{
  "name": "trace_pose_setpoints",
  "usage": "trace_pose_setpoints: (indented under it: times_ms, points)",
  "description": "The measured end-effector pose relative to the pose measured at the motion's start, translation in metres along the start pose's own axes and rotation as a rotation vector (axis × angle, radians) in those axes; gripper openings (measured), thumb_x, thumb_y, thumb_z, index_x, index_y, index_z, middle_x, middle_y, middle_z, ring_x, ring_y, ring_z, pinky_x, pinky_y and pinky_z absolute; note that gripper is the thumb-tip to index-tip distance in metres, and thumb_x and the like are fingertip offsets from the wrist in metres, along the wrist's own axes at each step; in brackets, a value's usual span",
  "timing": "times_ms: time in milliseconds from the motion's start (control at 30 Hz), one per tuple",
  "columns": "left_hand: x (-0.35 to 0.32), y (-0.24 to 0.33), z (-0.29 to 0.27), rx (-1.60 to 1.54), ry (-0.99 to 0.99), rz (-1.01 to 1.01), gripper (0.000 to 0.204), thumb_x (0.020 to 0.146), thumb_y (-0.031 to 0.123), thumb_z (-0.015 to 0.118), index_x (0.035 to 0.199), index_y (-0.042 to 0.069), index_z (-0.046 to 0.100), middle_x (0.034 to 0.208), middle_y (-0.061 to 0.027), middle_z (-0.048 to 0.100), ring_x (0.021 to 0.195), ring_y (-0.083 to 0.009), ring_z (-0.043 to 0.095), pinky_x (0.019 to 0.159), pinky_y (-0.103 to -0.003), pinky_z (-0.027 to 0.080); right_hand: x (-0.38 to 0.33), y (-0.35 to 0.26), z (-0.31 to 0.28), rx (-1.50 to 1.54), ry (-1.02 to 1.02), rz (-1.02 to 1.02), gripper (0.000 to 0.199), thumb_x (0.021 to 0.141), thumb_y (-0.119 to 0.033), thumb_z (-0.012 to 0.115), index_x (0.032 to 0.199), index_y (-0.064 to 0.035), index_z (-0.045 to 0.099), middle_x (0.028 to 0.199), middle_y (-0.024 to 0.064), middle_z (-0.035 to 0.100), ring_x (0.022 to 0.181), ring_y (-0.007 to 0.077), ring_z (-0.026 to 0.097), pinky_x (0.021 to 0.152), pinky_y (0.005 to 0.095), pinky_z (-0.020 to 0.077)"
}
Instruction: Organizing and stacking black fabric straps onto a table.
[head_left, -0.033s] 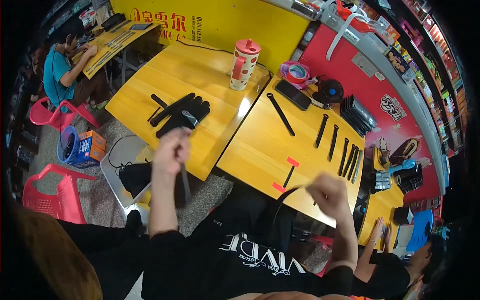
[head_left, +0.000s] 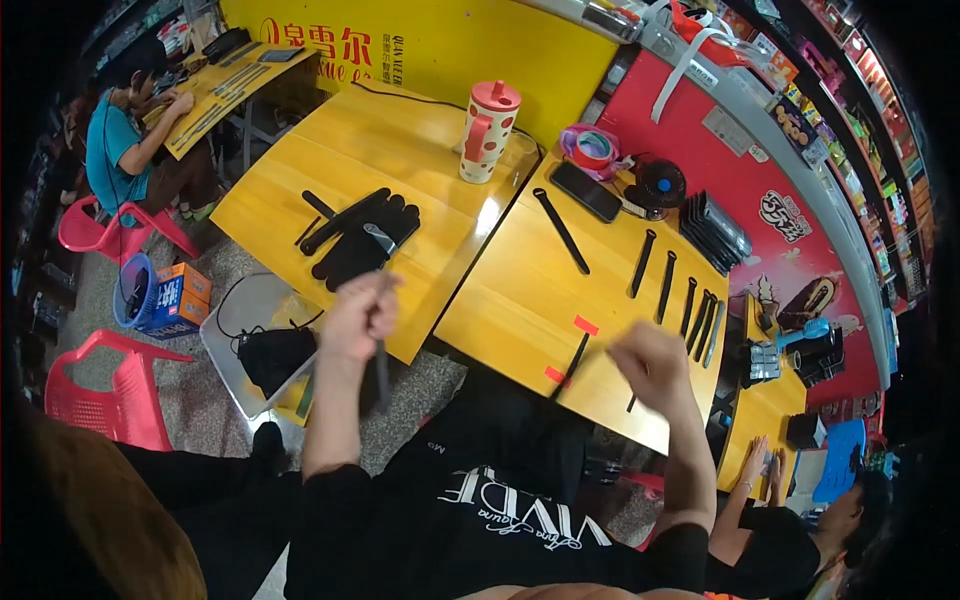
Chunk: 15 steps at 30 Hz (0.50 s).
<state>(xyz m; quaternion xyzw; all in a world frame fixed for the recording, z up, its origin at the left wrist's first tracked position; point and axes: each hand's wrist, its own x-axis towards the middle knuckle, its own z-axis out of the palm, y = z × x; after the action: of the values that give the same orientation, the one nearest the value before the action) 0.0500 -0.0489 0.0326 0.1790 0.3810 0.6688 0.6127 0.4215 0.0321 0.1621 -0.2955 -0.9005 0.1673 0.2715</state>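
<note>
My left hand (head_left: 362,318) is closed on a dark strap (head_left: 382,378), which hangs from it over the gap in front of the left table. Beyond that hand lies a pile of black straps (head_left: 365,240) with rounded ends, a greyish one on top. My right hand (head_left: 652,368) is curled above the right table's near edge, smeared by motion. What it holds, if anything, cannot be made out. Just left of it a black strap (head_left: 573,366) runs past two red tape pieces (head_left: 587,325). Several black straps (head_left: 667,285) with looped ends lie spaced out farther off.
A spotted tumbler (head_left: 490,130) stands at the back of the left table (head_left: 290,190). A phone (head_left: 586,190), a tape roll (head_left: 592,148), a small fan (head_left: 656,184) and stacked black packs (head_left: 715,232) line the right table's back. A grey bin (head_left: 232,350) and co-workers sit at both sides.
My left hand has shifted slightly right, its strap swinging along. My right hand has risen a little to the left; the dark strap that curved up to it no longer shows clearly there.
</note>
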Motion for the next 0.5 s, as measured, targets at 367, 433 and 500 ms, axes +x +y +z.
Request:
trace_pose_setpoints:
  times_ms: [367, 433, 500]
  points:
    - [-0.027, -0.109, 0.032, -0.337, -0.131, -0.379, 0.035, 0.101, 0.024, 0.050, 0.118, -0.006, 0.059, 0.078, -0.0048, 0.058, 0.064, -0.0133, 0.054, 0.057, -0.025, 0.044, 0.116, 0.105, 0.114, -0.654, 0.373, -0.414, 0.012, 0.073, -0.006, 0.065, 0.084, -0.0069, 0.061, 0.076, 0.0077, 0.050, 0.059, 0.0211, 0.058, 0.047, 0.0341, 0.0433]
    - [-0.029, -0.114, 0.031, -0.231, -0.171, -0.324, 0.036, 0.102, 0.026, 0.049, 0.120, -0.005, 0.057, 0.078, -0.0061, 0.060, 0.063, -0.0142, 0.056, 0.058, -0.026, 0.046, 0.084, 0.131, 0.133, -0.721, 0.038, -0.450, 0.011, 0.073, -0.008, 0.062, 0.084, -0.0057, 0.061, 0.081, 0.0076, 0.050, 0.062, 0.0196, 0.060, 0.048, 0.0333, 0.0461]
    - [-0.030, -0.112, 0.030, -0.218, -0.168, -0.337, 0.037, 0.102, 0.026, 0.049, 0.121, -0.004, 0.057, 0.076, -0.0062, 0.060, 0.061, -0.0145, 0.056, 0.056, -0.026, 0.046, 0.059, 0.133, 0.139, -0.707, -0.086, -0.377, 0.010, 0.073, -0.007, 0.061, 0.083, -0.0050, 0.060, 0.084, 0.0084, 0.051, 0.063, 0.0206, 0.061, 0.050, 0.0341, 0.0474]
